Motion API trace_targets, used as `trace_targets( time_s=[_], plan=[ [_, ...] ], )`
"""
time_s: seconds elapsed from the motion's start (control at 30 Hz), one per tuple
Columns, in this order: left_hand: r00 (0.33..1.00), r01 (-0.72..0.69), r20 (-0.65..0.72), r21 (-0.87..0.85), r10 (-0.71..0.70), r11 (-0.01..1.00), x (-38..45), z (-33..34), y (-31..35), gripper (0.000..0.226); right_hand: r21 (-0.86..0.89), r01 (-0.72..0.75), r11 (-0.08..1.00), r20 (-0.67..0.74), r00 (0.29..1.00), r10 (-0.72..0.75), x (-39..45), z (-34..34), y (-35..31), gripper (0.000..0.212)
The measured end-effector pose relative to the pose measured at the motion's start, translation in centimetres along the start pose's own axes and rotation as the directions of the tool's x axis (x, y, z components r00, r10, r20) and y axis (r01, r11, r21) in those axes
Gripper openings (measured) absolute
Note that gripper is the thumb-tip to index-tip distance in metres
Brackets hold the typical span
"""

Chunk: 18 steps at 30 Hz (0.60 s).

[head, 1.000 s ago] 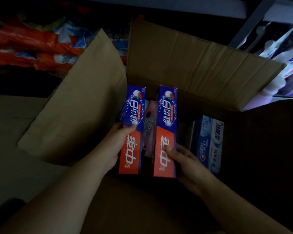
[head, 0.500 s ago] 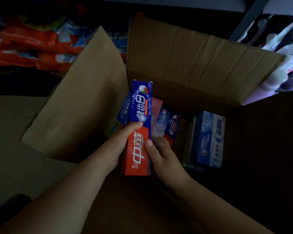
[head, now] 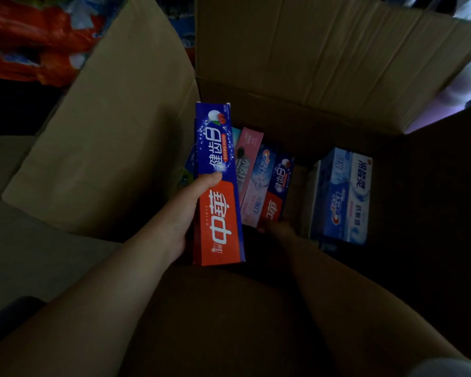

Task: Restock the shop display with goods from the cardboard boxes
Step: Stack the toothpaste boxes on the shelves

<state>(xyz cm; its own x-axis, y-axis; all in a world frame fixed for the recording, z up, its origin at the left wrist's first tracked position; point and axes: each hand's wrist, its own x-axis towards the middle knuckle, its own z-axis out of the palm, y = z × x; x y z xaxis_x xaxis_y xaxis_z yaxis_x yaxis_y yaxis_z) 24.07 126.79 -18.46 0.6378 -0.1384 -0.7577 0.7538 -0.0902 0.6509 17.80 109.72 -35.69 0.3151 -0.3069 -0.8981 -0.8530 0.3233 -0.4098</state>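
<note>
An open cardboard box (head: 310,50) stands in front of me in dim light, with toothpaste cartons upright inside. My left hand (head: 180,213) grips a blue and red toothpaste carton (head: 218,159) held upright over the box's left side, thumb across its front. My right hand (head: 279,231) is low inside the box, at the bottom end of another blue and red carton (head: 279,183). Its fingers are lost in the dark. A pink carton (head: 249,159) and a pale Crest carton (head: 264,170) stand between the two.
Light blue and white Crest cartons (head: 340,197) stand at the box's right side. The left flap (head: 114,131) lies open outward, the far flap stands up. Red and orange packs (head: 25,36) lie on a shelf at the top left; pale packs (head: 462,85) sit at the right.
A second ago each hand held one blue and red carton. They came together in my left hand, and my right hand has let go and dropped lower into the box.
</note>
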Motion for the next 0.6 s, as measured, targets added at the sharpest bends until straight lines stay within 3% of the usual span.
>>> trace_targets(
  time_s=[0.23, 0.4, 0.6],
  plan=[
    [0.997, 0.044, -0.060, -0.007, -0.044, 0.999, 0.7, 0.0, 0.4, 0.008, 0.112, -0.004, 0.994, -0.008, 1.000, 0.005, -0.2, -0.7, -1.3, 0.043],
    [0.999, 0.039, -0.008, 0.000, -0.039, 0.999, 0.8, 0.3, 1.4, 0.041, 0.118, 0.004, 0.993, 0.024, 1.000, -0.007, 0.5, -1.0, -1.2, 0.050],
    [0.997, 0.056, 0.051, 0.008, -0.056, 0.998, 2.1, 0.2, 3.1, 0.043, 0.192, 0.080, 0.978, -0.007, 0.997, -0.080, -2.4, -1.6, -2.2, 0.051]
  ],
)
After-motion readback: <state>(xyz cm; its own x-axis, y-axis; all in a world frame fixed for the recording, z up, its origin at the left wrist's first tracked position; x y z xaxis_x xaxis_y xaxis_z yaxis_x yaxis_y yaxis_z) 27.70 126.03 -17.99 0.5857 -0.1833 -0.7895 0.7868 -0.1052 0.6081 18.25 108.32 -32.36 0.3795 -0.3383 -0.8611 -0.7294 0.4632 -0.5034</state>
